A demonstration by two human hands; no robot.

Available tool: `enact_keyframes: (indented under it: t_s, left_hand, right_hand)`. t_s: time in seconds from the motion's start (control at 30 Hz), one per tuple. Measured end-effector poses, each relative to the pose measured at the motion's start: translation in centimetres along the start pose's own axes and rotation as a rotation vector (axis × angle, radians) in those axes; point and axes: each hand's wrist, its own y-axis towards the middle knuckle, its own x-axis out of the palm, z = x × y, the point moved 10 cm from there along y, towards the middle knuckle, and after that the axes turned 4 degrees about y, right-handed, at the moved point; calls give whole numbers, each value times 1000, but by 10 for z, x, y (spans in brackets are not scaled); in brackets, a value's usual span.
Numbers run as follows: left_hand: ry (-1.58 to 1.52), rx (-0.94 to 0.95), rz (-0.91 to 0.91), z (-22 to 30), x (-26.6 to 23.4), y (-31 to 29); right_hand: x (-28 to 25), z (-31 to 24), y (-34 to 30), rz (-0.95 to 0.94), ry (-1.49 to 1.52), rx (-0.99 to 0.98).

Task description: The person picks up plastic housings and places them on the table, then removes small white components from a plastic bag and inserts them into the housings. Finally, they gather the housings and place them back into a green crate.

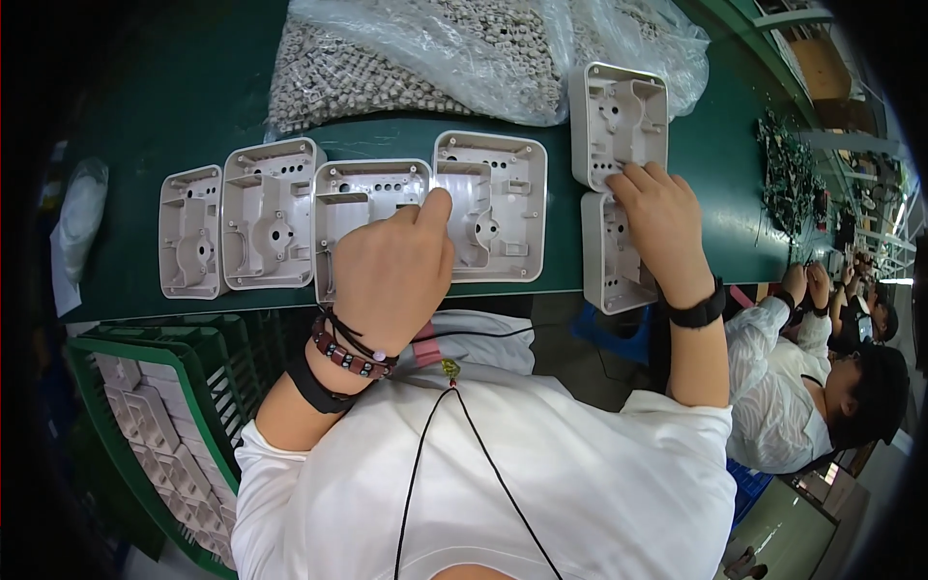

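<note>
Light grey plastic housings stand open side up along the green table's front edge. My left hand (391, 261) is over the third housing from the left (372, 176), its index finger stretched toward the neighbouring wider housing (522, 213). Its other fingers are curled, and anything in them is hidden. At the right, my right hand (665, 227) bends its fingers over the near wall of an upper housing (619, 106), where it meets a lower housing (607, 251). My palm and wrist partly cover that lower one. Two more housings (271, 217) (190, 232) sit at the left.
A clear bag of small grey parts (416, 68) lies across the table's back. Green crates (145, 353) holding grey pieces stand at lower left. Dark tangled parts (788, 174) lie far right, near a seated co-worker (783, 377). A plastic-wrapped roll (82, 208) sits far left.
</note>
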Motion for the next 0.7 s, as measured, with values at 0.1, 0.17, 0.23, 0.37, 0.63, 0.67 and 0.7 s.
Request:
enact_keyframes:
  t_s: [0.1,0.17,0.23,0.37,0.63,0.67,0.7]
  left_hand:
    - [-66,9,-8,-3,-3,2]
    - [-50,17,75,-6,-14,6]
    - [-53,30,116,0,-23,11]
    - [-147,155,132,35,-34,25]
    - [-103,578,194,129,13,30]
    - [-60,597,120,134,23,30]
    - [-17,618,43,139,34,29]
  right_hand:
    - [-11,-7,-8,4,-1,0]
    - [-18,-13,-15,26,8,-19]
    - [-20,-14,-27,12,16,-39]
    - [-13,-11,-43,-54,25,-122]
    - [1,6,-67,1,119,-203]
    - [-6,11,-70,83,155,-182]
    - [-12,17,-74,163,193,-157]
